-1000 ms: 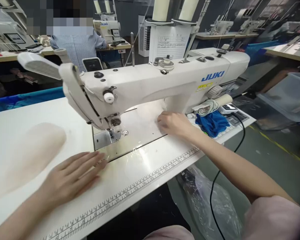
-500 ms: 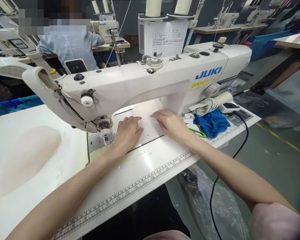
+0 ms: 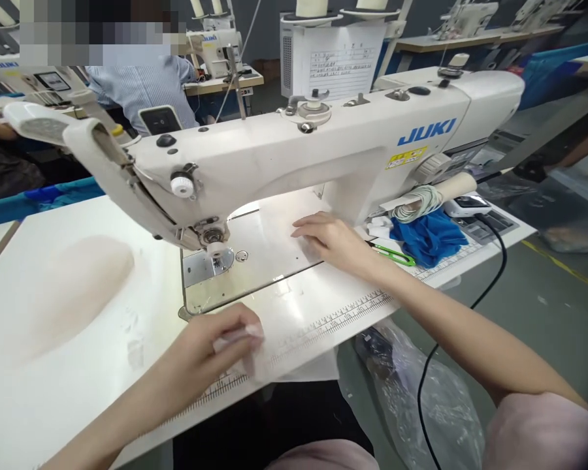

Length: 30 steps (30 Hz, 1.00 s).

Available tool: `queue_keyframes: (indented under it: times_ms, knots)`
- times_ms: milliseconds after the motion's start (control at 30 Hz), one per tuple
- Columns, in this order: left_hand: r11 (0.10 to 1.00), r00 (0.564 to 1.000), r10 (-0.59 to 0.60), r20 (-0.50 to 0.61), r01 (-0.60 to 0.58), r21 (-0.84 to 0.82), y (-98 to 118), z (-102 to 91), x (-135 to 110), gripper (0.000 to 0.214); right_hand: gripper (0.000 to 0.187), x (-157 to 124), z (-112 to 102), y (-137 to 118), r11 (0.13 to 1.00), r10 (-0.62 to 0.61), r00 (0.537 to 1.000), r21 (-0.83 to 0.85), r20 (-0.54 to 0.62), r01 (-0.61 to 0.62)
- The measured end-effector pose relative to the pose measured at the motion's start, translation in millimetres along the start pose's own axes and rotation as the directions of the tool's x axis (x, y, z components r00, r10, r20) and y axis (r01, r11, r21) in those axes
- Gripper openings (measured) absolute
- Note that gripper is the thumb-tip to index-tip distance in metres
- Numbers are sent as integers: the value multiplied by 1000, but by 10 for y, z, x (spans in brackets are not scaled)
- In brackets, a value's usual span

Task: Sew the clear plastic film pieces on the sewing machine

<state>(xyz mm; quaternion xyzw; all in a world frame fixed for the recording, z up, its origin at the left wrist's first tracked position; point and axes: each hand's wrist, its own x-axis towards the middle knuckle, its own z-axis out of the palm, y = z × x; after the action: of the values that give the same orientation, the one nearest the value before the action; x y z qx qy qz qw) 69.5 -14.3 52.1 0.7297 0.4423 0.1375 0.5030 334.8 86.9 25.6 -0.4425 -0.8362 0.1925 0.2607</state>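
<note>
A white JUKI sewing machine [image 3: 323, 150] stands on a white table [image 3: 78, 365] with a printed ruler along its front edge. My left hand [image 3: 210, 349] is closed on a thin white fabric piece [image 3: 294, 356] that drapes over the table's front edge. My right hand [image 3: 330, 238] lies on the machine bed to the right of the needle [image 3: 215, 251], fingers bent and pressed on pale fabric there. What lies under those fingers is hard to make out.
Blue cloth [image 3: 428, 238], green-handled scissors [image 3: 394, 254] and a cord roll [image 3: 416, 202] lie right of the machine. A black cable [image 3: 470, 313] hangs off the table. A plastic bag [image 3: 411, 391] sits below. A person in a striped shirt [image 3: 142, 88] works behind.
My left hand has drawn back from the machine bed to the table's front edge, pulling the white fabric piece with it. My right hand stays on the bed.
</note>
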Motion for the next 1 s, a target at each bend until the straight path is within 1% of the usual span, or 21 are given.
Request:
queue_keyframes:
  times_ms: [33,67,100,133,167,200,233,267,333,400,467,500,600,667,767,833,867,1000]
  knots:
    - [998,996,-57,-64,55,-39,-2,-28,6,21,25,-16,23,-108,987,18,1000,159,-5,-17]
    - [993,987,-105,-123,98,-67,-5,-59,27,23,22,-27,62,-226,937,29,998,347,51,-45]
    - [987,974,-151,-171,138,-86,-9,-93,57,24,29,-35,115,-347,849,-5,986,521,169,-85]
    - [980,960,-187,-206,170,-99,-13,-130,88,25,41,-37,180,-458,763,-59,956,631,289,-143]
    - [975,948,-214,-234,193,-107,-19,-169,116,25,44,-36,250,-553,695,-85,920,684,382,-219]
    - [971,938,-234,-257,211,-112,-29,-209,134,27,41,-29,321,-624,636,-96,888,714,451,-293]
    - [967,928,-250,-276,226,-116,-45,-250,143,28,34,-19,386,-670,588,-81,869,728,488,-354]
    - [964,921,-261,-289,234,-123,-67,-288,140,29,26,-4,440,-693,550,-49,862,734,504,-398]
    - [963,918,-259,-299,225,-146,-127,-354,108,25,22,36,511,-687,506,21,862,738,507,-447]
    - [968,927,-230,-297,187,-167,-194,-398,57,23,24,84,535,-660,518,63,850,711,523,-476]
    - [972,935,-202,-293,154,-178,-249,-418,12,24,26,132,536,-656,557,60,840,680,539,-477]
    - [972,936,-196,-292,147,-181,-269,-422,-3,24,26,156,535,-669,585,49,846,672,530,-455]
    - [970,934,-209,-289,161,-181,-307,-422,-28,24,26,235,559,-748,690,19,899,645,437,-329]
    - [973,938,-197,-285,150,-177,-330,-426,-36,24,21,297,598,-799,758,15,927,600,375,-255]
    - [992,946,-86,-312,51,-119,-376,-443,-44,21,11,384,667,-827,828,10,945,527,326,-190]
    - [999,940,-15,-341,-2,-49,-410,-457,-41,19,8,427,699,-824,845,-1,947,507,320,-170]
    - [1000,936,-3,-353,-6,-25,-426,-463,-35,18,8,444,707,-821,842,-7,945,511,327,-171]
    - [997,921,-49,-387,69,38,-468,-481,6,13,8,497,696,-838,791,7,912,555,410,-256]
